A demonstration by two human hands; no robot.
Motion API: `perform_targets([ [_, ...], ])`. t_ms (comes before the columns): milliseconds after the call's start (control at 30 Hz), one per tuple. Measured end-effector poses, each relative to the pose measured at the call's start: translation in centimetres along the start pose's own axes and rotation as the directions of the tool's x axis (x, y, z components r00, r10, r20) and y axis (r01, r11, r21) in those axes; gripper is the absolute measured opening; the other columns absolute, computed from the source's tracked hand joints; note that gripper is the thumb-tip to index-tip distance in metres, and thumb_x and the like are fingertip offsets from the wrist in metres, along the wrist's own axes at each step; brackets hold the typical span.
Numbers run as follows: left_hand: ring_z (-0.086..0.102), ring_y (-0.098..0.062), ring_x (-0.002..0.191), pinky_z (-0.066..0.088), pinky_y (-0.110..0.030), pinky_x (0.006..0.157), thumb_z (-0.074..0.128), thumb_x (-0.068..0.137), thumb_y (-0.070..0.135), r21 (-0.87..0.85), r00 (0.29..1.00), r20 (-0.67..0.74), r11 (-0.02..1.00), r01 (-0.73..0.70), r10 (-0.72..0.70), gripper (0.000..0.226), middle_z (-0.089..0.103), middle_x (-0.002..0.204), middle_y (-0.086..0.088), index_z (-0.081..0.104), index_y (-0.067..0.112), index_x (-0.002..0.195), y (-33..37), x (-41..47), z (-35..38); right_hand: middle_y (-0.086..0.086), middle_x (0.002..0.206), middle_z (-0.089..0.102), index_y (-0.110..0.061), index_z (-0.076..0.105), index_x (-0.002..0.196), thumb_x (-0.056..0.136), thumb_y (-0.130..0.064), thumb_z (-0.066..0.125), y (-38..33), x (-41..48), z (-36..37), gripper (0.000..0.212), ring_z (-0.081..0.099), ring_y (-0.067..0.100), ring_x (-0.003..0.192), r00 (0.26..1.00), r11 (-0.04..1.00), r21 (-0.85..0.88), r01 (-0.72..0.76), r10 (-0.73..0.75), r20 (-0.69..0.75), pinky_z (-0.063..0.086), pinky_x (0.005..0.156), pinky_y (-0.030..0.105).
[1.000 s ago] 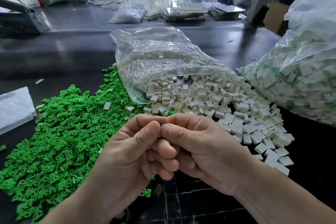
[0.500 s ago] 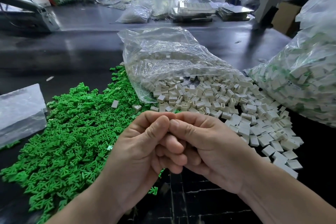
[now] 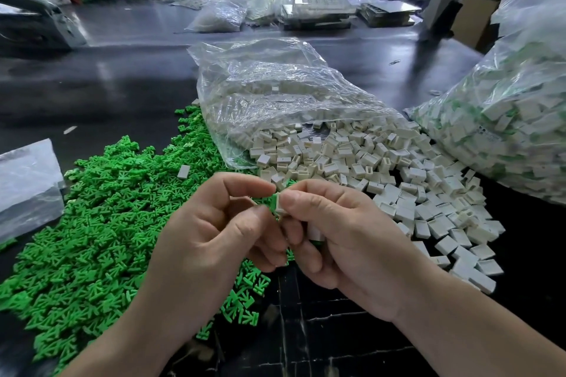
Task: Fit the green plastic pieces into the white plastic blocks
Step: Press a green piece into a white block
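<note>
A broad pile of green plastic pieces [image 3: 101, 223] covers the dark table on the left. Loose white blocks [image 3: 382, 180] spill from an open clear bag [image 3: 269, 92] at centre. Both hands meet low in the middle. My right hand [image 3: 346, 242] pinches a small white block [image 3: 279, 203] between thumb and forefinger, and more white blocks [image 3: 315, 231] show inside its curled fingers. My left hand [image 3: 214, 239] pinches a green piece [image 3: 269, 201] whose end meets that block. Green pieces also peek from under its lower fingers.
A large clear bag of blocks showing white and green [image 3: 514, 119] leans at the right. A flat plastic bag [image 3: 27, 184] lies at the left edge. Far back are smaller bags [image 3: 219, 17], stacked trays [image 3: 318, 14] and a grey machine [image 3: 36, 24].
The two hands, pressed tightly together before, have drawn slightly apart, so the green piece and white block between the fingertips now show. The camera has moved in closer.
</note>
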State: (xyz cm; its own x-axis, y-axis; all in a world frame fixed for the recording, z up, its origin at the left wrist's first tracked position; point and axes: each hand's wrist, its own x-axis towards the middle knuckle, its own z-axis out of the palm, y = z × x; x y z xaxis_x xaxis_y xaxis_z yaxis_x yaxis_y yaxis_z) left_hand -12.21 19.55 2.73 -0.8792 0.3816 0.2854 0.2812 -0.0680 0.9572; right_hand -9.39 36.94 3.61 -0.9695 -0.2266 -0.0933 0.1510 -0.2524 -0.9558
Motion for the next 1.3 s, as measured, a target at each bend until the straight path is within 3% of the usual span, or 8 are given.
perform_targets([
  [167, 0.070, -0.015, 0.065, 0.055, -0.020, 0.057, 0.068, 0.084, 0.019, 0.265, 0.992, -0.053, 0.960, -0.095, 0.113, 0.019, 0.071, 0.077, 0.000, 0.067, 0.031, 0.099, 0.4, -0.4, 0.0, 0.010, 0.068, 0.050, -0.015, 0.063, 0.077, 0.087, -0.029, 0.063, -0.3, -0.1, 0.2, 0.017, 0.040, 0.012, 0.044, 1.000, 1.000, -0.003, -0.006, 0.006, 0.001, 0.030, 0.036, 0.019],
  [300, 0.069, -0.008, 0.068, 0.053, -0.016, 0.057, 0.065, 0.083, 0.031, 0.494, 0.972, -0.062, 0.853, -0.166, 0.226, 0.014, 0.070, 0.080, 0.013, 0.065, 0.035, 0.096, 0.9, -0.4, 0.4, 0.007, 0.067, 0.052, -0.012, 0.064, 0.080, 0.086, -0.026, 0.063, -0.3, -0.1, 0.3, 0.015, 0.040, 0.011, 0.043, 1.000, 0.999, 0.023, -0.023, 0.023, -0.002, 0.029, 0.036, 0.018],
  [467, 0.065, 0.008, 0.080, 0.041, 0.002, 0.065, 0.072, 0.080, 0.028, 0.631, 0.947, -0.037, 0.742, -0.225, 0.319, 0.018, 0.067, 0.079, 0.021, 0.064, 0.027, 0.095, 1.2, -0.1, 0.7, 0.002, 0.065, 0.055, -0.016, 0.064, 0.078, 0.088, -0.025, 0.062, -0.4, -0.2, 0.4, 0.014, 0.041, 0.009, 0.043, 1.000, 0.998, 0.054, -0.027, 0.026, 0.014, 0.028, 0.034, 0.017],
  [633, 0.060, 0.011, 0.083, 0.037, 0.006, 0.066, 0.066, 0.083, 0.036, 0.671, 0.936, -0.005, 0.696, -0.257, 0.351, 0.016, 0.063, 0.083, 0.025, 0.063, 0.025, 0.095, 1.2, -0.1, 0.6, 0.005, 0.064, 0.056, -0.013, 0.060, 0.075, 0.087, -0.016, 0.058, -0.5, 0.2, -0.4, 0.012, 0.047, 0.012, 0.044, 1.000, 0.990, 0.141, 0.006, -0.010, 0.029, 0.038, 0.037, 0.020],
  [767, 0.059, 0.005, 0.087, 0.045, -0.004, 0.066, 0.053, 0.088, 0.050, 0.747, 0.986, 0.063, 0.648, -0.148, 0.153, 0.028, 0.060, 0.092, 0.025, 0.064, 0.030, 0.105, 0.0, 0.1, -0.1, 0.011, 0.083, 0.064, -0.011, 0.060, 0.084, 0.070, -0.007, 0.061, -1.8, 0.6, -2.2, 0.015, 0.061, 0.020, 0.062, 0.988, 0.858, 0.491, 0.151, -0.140, -0.059, 0.047, 0.040, 0.023],
  [867, 0.051, 0.003, 0.092, 0.041, -0.017, 0.076, 0.052, 0.088, 0.053, 0.886, 0.988, 0.133, 0.436, -0.156, 0.083, 0.040, 0.063, 0.105, 0.016, 0.065, 0.028, 0.117, -1.1, 0.2, 0.1, 0.007, 0.077, 0.061, -0.013, 0.056, 0.090, 0.064, -0.012, 0.067, -2.1, 0.8, -2.9, 0.029, 0.055, 0.015, 0.056, 0.986, 0.821, 0.550, 0.149, -0.080, -0.149, 0.040, 0.035, 0.020],
  [1067, 0.055, -0.026, 0.112, 0.046, -0.043, 0.093, 0.048, 0.094, 0.050, 0.955, 0.973, 0.230, 0.194, -0.225, -0.002, 0.048, 0.064, 0.124, -0.005, 0.062, 0.022, 0.130, -1.6, 1.1, 0.8, 0.001, 0.067, 0.054, -0.016, 0.062, 0.086, 0.088, -0.014, 0.066, -1.4, 0.8, -3.1, 0.006, 0.040, 0.008, 0.041, 0.982, 0.970, 0.214, 0.113, -0.075, -0.176, 0.030, 0.032, 0.017],
  [1300, 0.057, -0.021, 0.085, 0.048, -0.043, 0.075, 0.069, 0.086, 0.030, 0.934, 0.969, 0.239, 0.257, -0.247, 0.062, 0.014, 0.067, 0.093, 0.005, 0.074, 0.023, 0.098, -2.2, 1.2, 0.8, 0.004, 0.067, 0.055, -0.016, 0.063, 0.086, 0.094, -0.014, 0.066, -1.1, 0.6, -2.4, 0.009, 0.038, 0.012, 0.044, 0.983, 0.993, 0.092, 0.071, -0.054, -0.178, 0.028, 0.035, 0.018],
])
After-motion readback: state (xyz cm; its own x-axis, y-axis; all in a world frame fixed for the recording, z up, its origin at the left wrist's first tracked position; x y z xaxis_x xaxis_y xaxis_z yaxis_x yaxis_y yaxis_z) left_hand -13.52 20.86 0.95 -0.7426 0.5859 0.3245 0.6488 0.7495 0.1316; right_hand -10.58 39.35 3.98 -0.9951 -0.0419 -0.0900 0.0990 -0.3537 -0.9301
